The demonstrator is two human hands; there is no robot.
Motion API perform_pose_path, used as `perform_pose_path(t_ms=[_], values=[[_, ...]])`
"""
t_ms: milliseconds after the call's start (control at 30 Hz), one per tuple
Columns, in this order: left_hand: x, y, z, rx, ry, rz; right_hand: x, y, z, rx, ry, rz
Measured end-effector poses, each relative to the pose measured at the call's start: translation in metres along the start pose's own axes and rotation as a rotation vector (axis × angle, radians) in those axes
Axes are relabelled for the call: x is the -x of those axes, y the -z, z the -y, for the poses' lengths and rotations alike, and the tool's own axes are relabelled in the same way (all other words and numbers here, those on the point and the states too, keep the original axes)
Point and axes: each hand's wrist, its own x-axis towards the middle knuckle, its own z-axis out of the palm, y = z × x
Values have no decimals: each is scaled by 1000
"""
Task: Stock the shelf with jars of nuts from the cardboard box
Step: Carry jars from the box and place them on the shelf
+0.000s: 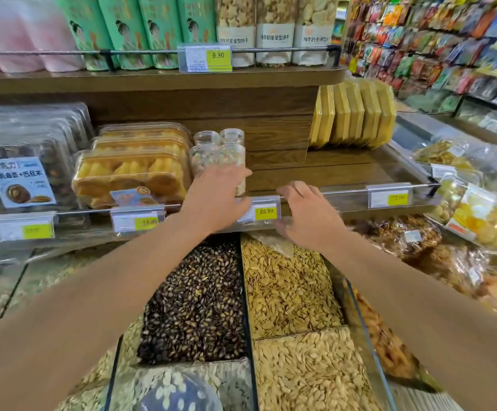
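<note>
Several clear jars of nuts (211, 157) with transparent lids stand in a cluster on the wooden middle shelf (330, 170), next to trays of yellow pastries. My left hand (216, 200) reaches over the shelf's front rail, and its fingers and thumb curl round the front right jar, whose lower part shows between them. My right hand (306, 213) hovers just right of it, above the 20.80 price tag (266, 211), with loosely bent fingers that hold nothing. The cardboard box is out of sight.
Yellow pastry trays (131, 173) sit left of the jars, and yellow flat boxes (357, 114) stand at the shelf's back right. A wire rail (348, 191) with price tags runs along the shelf front. Bulk bins of dark seeds (194, 301) and pale seeds (288, 289) lie below my arms.
</note>
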Motion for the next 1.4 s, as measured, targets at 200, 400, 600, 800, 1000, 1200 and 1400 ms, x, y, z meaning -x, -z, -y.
perform_pose_path(t_ms=[200, 400, 600, 800, 1000, 1200, 1400], values=[[119, -20, -27, 148, -157, 149, 126, -22, 39, 14, -180, 39], [221, -47, -69, 188, -404, 334, 277, -69, 77, -50, -440, 73], [329, -68, -154, 148, -756, 517, 451, -93, 120, -69, -755, 117], [438, -63, -255, 203, -1078, 605, 627, -103, 158, -98, -1068, 92], [556, -49, -380, 305, -1224, 614, 808, -90, 188, -71, -1310, 40], [675, -27, -498, 383, -1304, 634, 978, -71, 212, -56, -1475, 5], [758, -12, -592, 405, -1342, 678, 1098, -54, 220, -66, -1617, -51]])
